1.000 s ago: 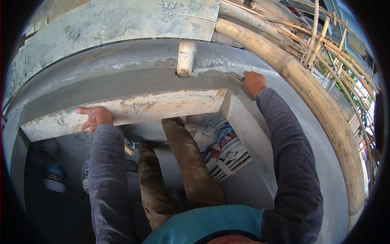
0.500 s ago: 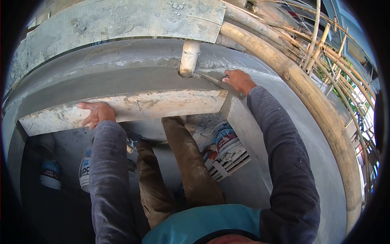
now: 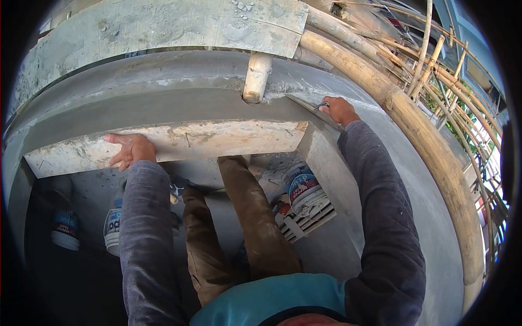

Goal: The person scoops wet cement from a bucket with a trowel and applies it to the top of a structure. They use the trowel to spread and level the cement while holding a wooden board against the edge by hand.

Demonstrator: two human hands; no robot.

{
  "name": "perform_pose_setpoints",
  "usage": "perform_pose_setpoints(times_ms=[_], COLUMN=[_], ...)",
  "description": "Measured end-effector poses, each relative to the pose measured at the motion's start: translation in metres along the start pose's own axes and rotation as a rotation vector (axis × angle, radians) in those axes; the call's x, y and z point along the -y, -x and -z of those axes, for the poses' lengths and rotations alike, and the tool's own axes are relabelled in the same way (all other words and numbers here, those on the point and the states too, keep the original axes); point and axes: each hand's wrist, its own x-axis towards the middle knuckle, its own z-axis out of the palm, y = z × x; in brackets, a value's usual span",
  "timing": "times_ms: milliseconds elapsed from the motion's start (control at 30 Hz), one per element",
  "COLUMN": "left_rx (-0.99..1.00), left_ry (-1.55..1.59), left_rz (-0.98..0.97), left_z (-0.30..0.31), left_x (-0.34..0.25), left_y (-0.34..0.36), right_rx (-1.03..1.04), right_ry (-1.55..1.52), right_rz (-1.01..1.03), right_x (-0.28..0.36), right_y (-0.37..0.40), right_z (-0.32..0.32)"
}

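Observation:
In my right hand (image 3: 340,111) is a trowel, its handle wrapped by my closed fingers. The trowel's metal blade (image 3: 305,104) points left over the grey wet-looking mortar (image 3: 206,108), to the right of a bamboo post (image 3: 256,79). My left hand (image 3: 131,150) rests against the front face of a pale wooden board (image 3: 217,142), near its left part, with its fingers apart. That board runs along the front edge of the mortar surface; a few nails stick out of it.
Thick bamboo poles (image 3: 418,130) curve along the right, with thinner scaffolding behind. A dusty plank (image 3: 179,27) crosses the top. Below the board are paint buckets (image 3: 300,185), a white slatted crate (image 3: 307,220) and my legs (image 3: 253,217). A concrete side wall (image 3: 331,168) stands at right.
My right hand and the trowel have moved right, away from the bamboo post. My left hand stays at the same place on the board.

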Motion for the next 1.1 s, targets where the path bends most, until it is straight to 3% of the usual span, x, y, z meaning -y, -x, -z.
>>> perform_pose_setpoints(times_ms=[167,400,467,567,700,833,933,1000,1100], left_rx=[-0.007,-0.014,-0.029,-0.044,-0.024,-0.041,-0.035,-0.015,-0.003], left_ry=[-0.010,0.013,0.007,0.036,0.001,-0.029,0.026,0.034,0.017], left_rz=[0.020,-0.009,0.002,-0.032,-0.009,-0.003,-0.013,0.001,0.008], left_z=[0.003,-0.002,-0.003,-0.011,-0.004,-0.008,-0.013,-0.002,0.002], left_x=[-0.004,0.002,0.000,0.010,0.003,0.004,0.006,0.000,0.000], left_y=[0.006,-0.002,-0.002,-0.010,-0.005,-0.007,-0.011,-0.001,0.004], right_rx=[0.047,0.051,0.026,-0.073,-0.012,-0.007,0.017,0.027,-0.019], right_ry=[-0.037,-0.099,-0.227,-0.238,-0.002,-0.023,-0.086,-0.177,-0.259], right_rz=[0.149,0.372,0.533,0.362,0.117,0.171,0.250,0.462,0.380], right_x=[0.019,0.062,0.065,0.034,0.000,0.005,0.054,0.083,0.097], right_y=[-0.014,0.052,0.067,0.054,0.035,0.028,0.048,0.064,0.069], right_z=[0.001,0.040,0.051,0.034,0.022,0.008,0.028,0.048,0.059])
